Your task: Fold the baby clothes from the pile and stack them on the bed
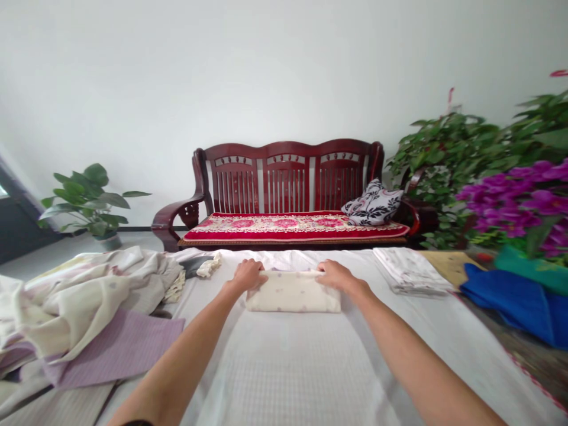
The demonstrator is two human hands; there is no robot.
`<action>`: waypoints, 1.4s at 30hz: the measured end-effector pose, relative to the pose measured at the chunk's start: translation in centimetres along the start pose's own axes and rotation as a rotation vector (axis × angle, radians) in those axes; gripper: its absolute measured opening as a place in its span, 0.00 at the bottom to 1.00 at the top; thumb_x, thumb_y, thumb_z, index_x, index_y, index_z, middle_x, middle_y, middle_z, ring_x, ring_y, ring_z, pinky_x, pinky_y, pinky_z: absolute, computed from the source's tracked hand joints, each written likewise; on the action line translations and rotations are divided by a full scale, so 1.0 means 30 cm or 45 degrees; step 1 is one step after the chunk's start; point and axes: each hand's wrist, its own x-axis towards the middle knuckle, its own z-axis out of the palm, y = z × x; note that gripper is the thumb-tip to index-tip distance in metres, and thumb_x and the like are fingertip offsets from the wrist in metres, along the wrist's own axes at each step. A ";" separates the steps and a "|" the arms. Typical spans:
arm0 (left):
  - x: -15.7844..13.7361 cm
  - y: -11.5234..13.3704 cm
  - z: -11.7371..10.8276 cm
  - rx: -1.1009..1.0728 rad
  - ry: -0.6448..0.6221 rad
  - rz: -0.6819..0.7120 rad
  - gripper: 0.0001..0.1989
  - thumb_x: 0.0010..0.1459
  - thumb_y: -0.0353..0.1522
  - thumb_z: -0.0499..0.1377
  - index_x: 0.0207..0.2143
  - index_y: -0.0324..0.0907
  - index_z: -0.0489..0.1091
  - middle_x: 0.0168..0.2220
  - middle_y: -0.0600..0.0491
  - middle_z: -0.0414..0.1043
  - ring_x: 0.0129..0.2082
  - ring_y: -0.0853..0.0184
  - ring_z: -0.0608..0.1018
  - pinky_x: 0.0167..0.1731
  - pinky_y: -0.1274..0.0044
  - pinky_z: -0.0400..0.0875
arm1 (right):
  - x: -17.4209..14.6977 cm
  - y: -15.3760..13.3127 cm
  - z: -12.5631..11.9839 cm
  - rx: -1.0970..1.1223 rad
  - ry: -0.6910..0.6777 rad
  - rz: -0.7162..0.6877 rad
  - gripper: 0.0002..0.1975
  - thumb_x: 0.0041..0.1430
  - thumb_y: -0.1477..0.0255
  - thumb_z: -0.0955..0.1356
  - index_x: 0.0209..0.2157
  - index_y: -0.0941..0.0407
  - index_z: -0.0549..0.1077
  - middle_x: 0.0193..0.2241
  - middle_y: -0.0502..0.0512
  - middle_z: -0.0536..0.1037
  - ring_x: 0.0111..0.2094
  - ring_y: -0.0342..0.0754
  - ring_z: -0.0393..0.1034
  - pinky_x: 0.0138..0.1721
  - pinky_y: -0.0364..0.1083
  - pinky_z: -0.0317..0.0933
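Observation:
A cream cloth with small faint spots (290, 296), folded into a flat rectangle, lies in front of me on the white-covered table (284, 367). My left hand (248, 276) is closed on its far left corner, the thumb on top. At the far right corner my right hand (332, 274) grips it the same way. The undersides of the fingers are hidden. A thin strip of lilac shows along the cloth's far edge between the hands.
On the left is a loose heap of cream and lilac clothes (89, 296). Folded white cloths (410, 269) lie at the far right, near a blue cloth (519, 302) and purple flowers (528, 201). A wooden bench (284, 177) with a patterned cushion (375, 204) stands beyond the table.

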 end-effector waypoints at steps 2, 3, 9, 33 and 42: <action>-0.027 0.000 -0.053 -0.036 0.062 0.061 0.08 0.52 0.33 0.62 0.37 0.44 0.75 0.40 0.47 0.77 0.45 0.57 0.76 0.50 0.69 0.67 | -0.035 -0.002 -0.048 0.045 0.025 -0.055 0.07 0.51 0.72 0.67 0.33 0.54 0.76 0.35 0.52 0.78 0.36 0.48 0.71 0.34 0.42 0.58; -0.048 -0.001 -0.082 -0.068 0.102 0.110 0.08 0.53 0.33 0.61 0.37 0.44 0.74 0.40 0.49 0.76 0.44 0.59 0.76 0.51 0.69 0.67 | -0.064 -0.004 -0.072 0.072 0.066 -0.100 0.07 0.52 0.72 0.66 0.34 0.54 0.75 0.36 0.51 0.78 0.36 0.47 0.70 0.35 0.42 0.58; -0.291 0.002 -0.121 -0.135 0.302 0.535 0.10 0.52 0.25 0.57 0.36 0.47 0.69 0.36 0.54 0.73 0.41 0.63 0.74 0.63 0.62 0.54 | -0.338 -0.016 -0.083 0.026 0.485 -0.551 0.16 0.52 0.84 0.60 0.37 0.53 0.73 0.38 0.54 0.76 0.42 0.49 0.68 0.45 0.47 0.58; -0.529 0.313 0.106 -0.030 0.120 0.342 0.10 0.63 0.25 0.50 0.40 0.43 0.69 0.42 0.49 0.71 0.43 0.61 0.72 0.45 0.71 0.65 | -0.373 -0.239 0.155 -0.064 0.078 -0.223 0.27 0.67 0.69 0.55 0.63 0.64 0.62 0.65 0.67 0.62 0.66 0.57 0.53 0.66 0.57 0.48; -0.636 0.192 0.022 0.229 0.106 0.267 0.14 0.69 0.36 0.48 0.34 0.43 0.69 0.36 0.50 0.72 0.38 0.61 0.71 0.40 0.69 0.62 | -0.388 -0.174 0.217 -0.133 0.093 -0.246 0.28 0.67 0.65 0.57 0.65 0.60 0.60 0.68 0.62 0.57 0.68 0.53 0.47 0.67 0.56 0.42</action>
